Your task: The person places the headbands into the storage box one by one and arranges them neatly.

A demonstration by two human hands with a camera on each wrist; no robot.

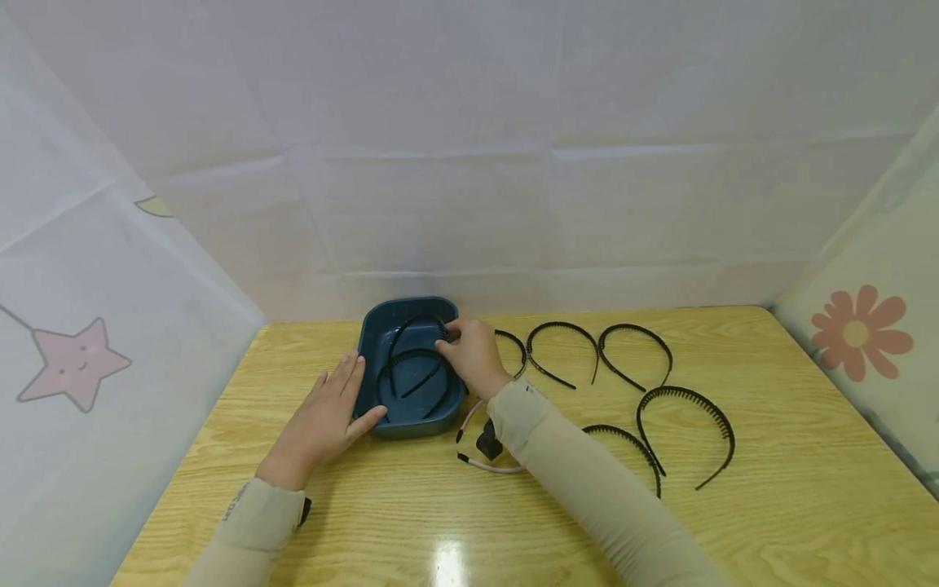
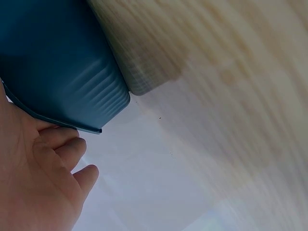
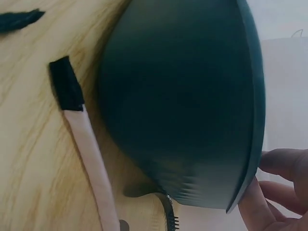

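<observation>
pale sleeves (image 1: 609, 489) foremost, right grip (image 1: 478, 356) pinches black headband (image 1: 443, 328), outstretched left grip (image 1: 321, 421) touches tub (image 1: 418, 429).

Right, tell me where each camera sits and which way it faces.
Head: on the head, facing forward and down at the table, blue bin and black headbands; left hand, right hand and sleeves show.
Left wrist: on that wrist, facing the bin's outside; left hand shows lower left.
Right wrist: on that wrist, facing the bin's outside and a pale band; right hand shows lower right.
Shared: both wrist views show the bin.
</observation>
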